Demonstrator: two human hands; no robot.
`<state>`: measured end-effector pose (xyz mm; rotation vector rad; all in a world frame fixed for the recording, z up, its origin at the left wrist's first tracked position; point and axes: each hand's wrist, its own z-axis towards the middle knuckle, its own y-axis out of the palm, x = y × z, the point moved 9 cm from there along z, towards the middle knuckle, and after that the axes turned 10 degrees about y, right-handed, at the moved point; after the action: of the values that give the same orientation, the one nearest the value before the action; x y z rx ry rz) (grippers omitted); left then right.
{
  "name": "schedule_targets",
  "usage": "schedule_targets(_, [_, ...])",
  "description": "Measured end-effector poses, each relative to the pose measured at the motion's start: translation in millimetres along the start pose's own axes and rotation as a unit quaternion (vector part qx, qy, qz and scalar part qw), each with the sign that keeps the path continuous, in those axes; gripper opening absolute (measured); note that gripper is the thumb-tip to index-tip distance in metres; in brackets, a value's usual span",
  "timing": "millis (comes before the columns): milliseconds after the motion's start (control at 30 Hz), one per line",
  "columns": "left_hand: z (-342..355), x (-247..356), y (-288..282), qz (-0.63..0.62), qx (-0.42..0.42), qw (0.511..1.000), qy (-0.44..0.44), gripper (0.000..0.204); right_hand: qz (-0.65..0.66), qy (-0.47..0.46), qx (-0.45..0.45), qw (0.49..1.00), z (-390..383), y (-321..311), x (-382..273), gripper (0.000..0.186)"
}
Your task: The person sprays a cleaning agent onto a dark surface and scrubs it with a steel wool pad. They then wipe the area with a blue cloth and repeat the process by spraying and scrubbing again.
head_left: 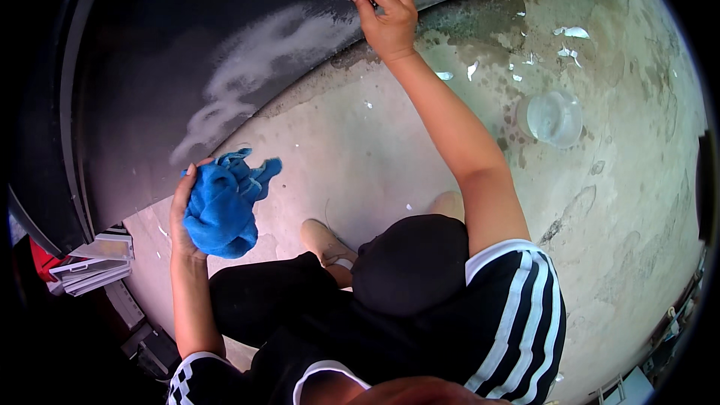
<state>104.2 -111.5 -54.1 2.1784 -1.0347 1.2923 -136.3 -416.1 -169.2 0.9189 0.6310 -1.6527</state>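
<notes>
A crumpled blue cloth (221, 214) lies bunched in my left hand (182, 206), its loose corner hanging away from the fingers. My right hand (390, 19) reaches far out to the lower edge of a large dark panel (165, 52), with the fingers bent and pinched together against its surface. Whatever they hold, if anything, is too small and hidden to name. A whitish, cloudy scuffed band (259, 52) runs along the panel's lower part, from near the cloth up to my right fingertips.
To the right on the stained concrete floor (630, 180) stands a clear plastic tub (555, 118). Torn white scraps (574, 32) are scattered between it and the panel. White flat pieces (94, 274) are stacked at the left. My shoe (324, 241) rests below the panel.
</notes>
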Motion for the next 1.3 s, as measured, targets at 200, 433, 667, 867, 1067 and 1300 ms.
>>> schedule_targets(200, [-0.8, 3.1, 8.9, -0.004, -0.023, 1.0, -0.002, 0.043, -0.026, 0.077, 0.008, 0.997, -10.9, -13.1, 23.8, 0.013])
schedule_targets(433, [2.5, 2.2, 10.4, -0.001, -0.027, 1.0, -0.005, 0.045, -0.011, 0.102, 0.013, 0.995, -11.2, -12.8, 36.4, 0.011])
schedule_targets(667, [3.2, 0.8, 10.8, 0.019, -0.024, 1.0, 0.001, 0.045, -0.008, 0.118, -0.002, 0.993, -12.2, -14.6, 47.2, 0.009])
schedule_targets(867, [-1.5, 1.0, 9.8, 0.018, -0.055, 0.998, -0.013, 0.043, 0.081, 0.132, 0.169, 0.973, 52.6, -45.6, 33.9, 0.015])
schedule_targets(1067, [9.3, -8.6, 10.0, -0.009, -0.012, 1.0, -0.013, 0.04, 0.034, -0.024, -0.137, 0.99, -24.0, 35.6, -40.0, 0.013])
schedule_targets(1300, [-6.9, -0.7, 11.7, 0.007, -0.027, 1.0, -0.007, 0.041, -0.088, 0.134, 0.268, 0.95, 93.3, -89.6, 74.4, 0.018])
